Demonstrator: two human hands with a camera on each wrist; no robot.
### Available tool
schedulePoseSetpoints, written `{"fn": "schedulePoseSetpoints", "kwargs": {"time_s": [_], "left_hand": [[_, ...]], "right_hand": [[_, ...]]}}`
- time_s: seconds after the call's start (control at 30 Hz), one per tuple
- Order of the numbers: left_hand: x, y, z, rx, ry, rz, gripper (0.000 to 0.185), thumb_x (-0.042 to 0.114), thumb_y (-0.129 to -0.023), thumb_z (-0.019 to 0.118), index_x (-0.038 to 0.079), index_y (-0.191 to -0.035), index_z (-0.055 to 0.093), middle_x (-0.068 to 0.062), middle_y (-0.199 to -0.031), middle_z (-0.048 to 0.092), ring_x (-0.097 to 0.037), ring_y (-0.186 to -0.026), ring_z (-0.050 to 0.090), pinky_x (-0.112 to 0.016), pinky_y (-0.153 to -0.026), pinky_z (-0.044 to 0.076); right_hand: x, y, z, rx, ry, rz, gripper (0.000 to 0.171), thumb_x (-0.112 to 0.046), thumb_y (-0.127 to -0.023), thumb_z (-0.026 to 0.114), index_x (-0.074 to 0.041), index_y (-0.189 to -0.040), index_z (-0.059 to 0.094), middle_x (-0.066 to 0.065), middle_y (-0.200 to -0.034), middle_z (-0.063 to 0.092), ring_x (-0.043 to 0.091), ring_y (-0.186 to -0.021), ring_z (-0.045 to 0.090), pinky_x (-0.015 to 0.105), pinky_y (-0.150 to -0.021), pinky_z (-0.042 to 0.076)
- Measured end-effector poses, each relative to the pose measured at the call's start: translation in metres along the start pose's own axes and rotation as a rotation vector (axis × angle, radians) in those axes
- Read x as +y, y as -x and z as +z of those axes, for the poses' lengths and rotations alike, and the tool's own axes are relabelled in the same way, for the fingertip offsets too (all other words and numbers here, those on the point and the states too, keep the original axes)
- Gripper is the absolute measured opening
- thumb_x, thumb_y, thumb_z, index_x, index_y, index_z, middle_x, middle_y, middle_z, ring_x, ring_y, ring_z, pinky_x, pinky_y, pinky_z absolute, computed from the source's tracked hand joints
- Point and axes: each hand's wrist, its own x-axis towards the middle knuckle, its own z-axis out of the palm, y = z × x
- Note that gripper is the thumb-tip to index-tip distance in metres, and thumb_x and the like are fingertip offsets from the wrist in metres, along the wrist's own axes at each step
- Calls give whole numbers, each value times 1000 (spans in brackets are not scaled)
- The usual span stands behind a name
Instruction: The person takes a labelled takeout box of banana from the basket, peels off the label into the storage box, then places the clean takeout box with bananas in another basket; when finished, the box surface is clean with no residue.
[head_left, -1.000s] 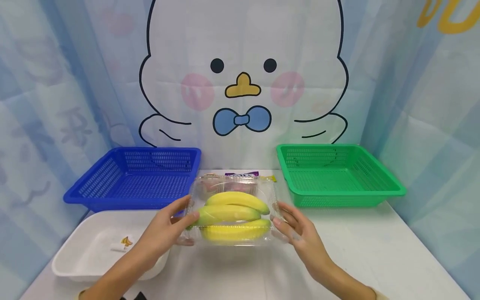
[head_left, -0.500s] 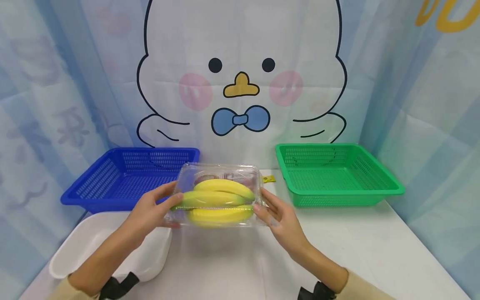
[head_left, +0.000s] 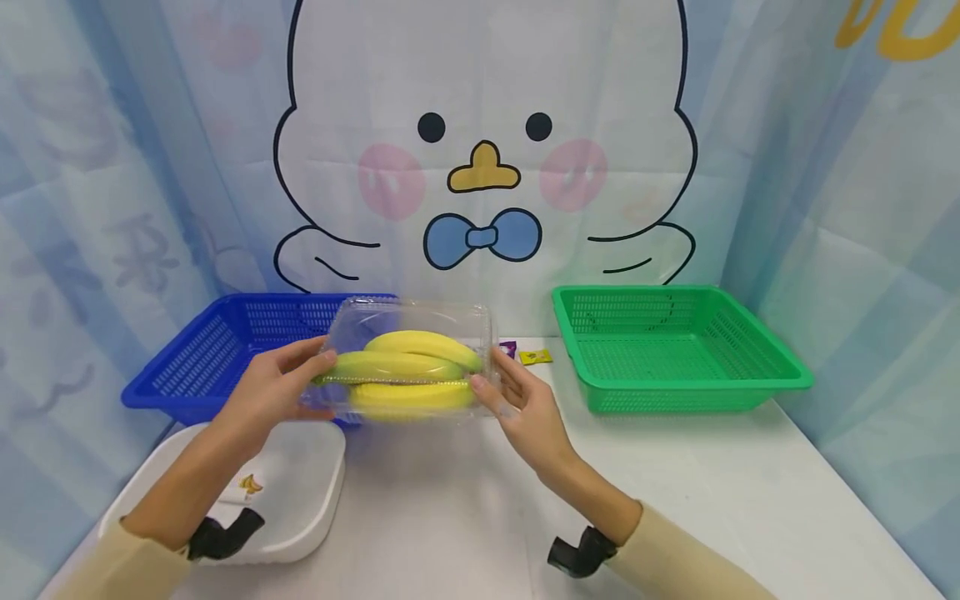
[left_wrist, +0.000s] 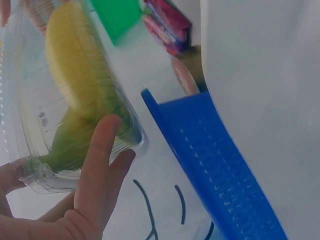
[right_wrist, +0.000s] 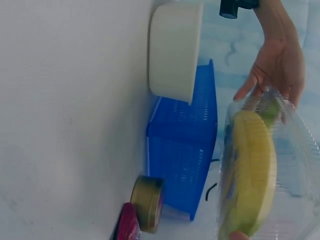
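Observation:
A clear plastic box (head_left: 411, 364) with three yellow bananas inside hangs above the table's middle, close to the near right corner of the blue basket (head_left: 225, 354). My left hand (head_left: 296, 379) grips its left end, thumb on top and fingers underneath. My right hand (head_left: 501, 392) holds its right end the same way. In the left wrist view my fingers (left_wrist: 100, 165) wrap the box (left_wrist: 65, 95) from below. The right wrist view shows the box (right_wrist: 252, 170) from its side, with the left hand (right_wrist: 277, 65) at its far end.
A green basket (head_left: 675, 346) stands at the back right. At the front left is a white tray (head_left: 300, 500) holding a small banana sticker. Small packets (head_left: 536, 357) lie at the back centre. A gold round tin (right_wrist: 147, 202) stands beside the blue basket (right_wrist: 182, 150).
Both hands have lifted the banana box off the table and carried it left and back toward the blue basket. The packets behind it have come into view.

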Motion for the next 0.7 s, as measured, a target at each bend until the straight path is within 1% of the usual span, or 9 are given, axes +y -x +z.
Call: {"fn": "schedulePoseSetpoints", "kwargs": {"time_s": [0.17,0.3,0.43,0.57,0.7], "left_hand": [[-1,-8,-8,43,4,3,70,45,-112,49,15,-170,24,-25,-172,31,-48,-151,44,-39,-86,67],[-2,-15,-16,39,17,29,70,47,-112,46,14,-170,23,-24,-174,27,-47,-153,41,-40,-89,66],[-4,-20,-27,37,42,53,70,47,-112,46,12,-169,25,-24,-174,27,-46,-153,39,-40,-88,66],[-7,-26,-36,66,30,71,70,48,-112,46,11,-168,27,-26,-172,29,-47,-150,42,-39,-86,67],[-9,-33,-44,84,18,69,69,48,-112,44,11,-168,27,-25,-174,25,-47,-150,42,-37,-84,67]], "right_hand": [[-4,-13,11,20,-32,-17,68,-32,-104,68,-8,-162,41,10,-170,41,35,-154,46,48,-117,47],[-4,-22,20,27,-53,-20,70,-34,-104,69,-8,-162,42,10,-169,43,35,-153,47,47,-116,49],[-3,-30,29,6,-57,-24,73,-37,-104,69,-8,-163,39,10,-171,40,34,-155,45,45,-115,50],[-4,-37,37,-20,-66,-29,74,-37,-104,69,-9,-164,37,8,-172,38,33,-154,47,45,-114,51],[-5,-45,44,-28,-81,-16,74,-37,-103,70,-11,-164,38,6,-173,37,31,-153,49,45,-115,50]]}}
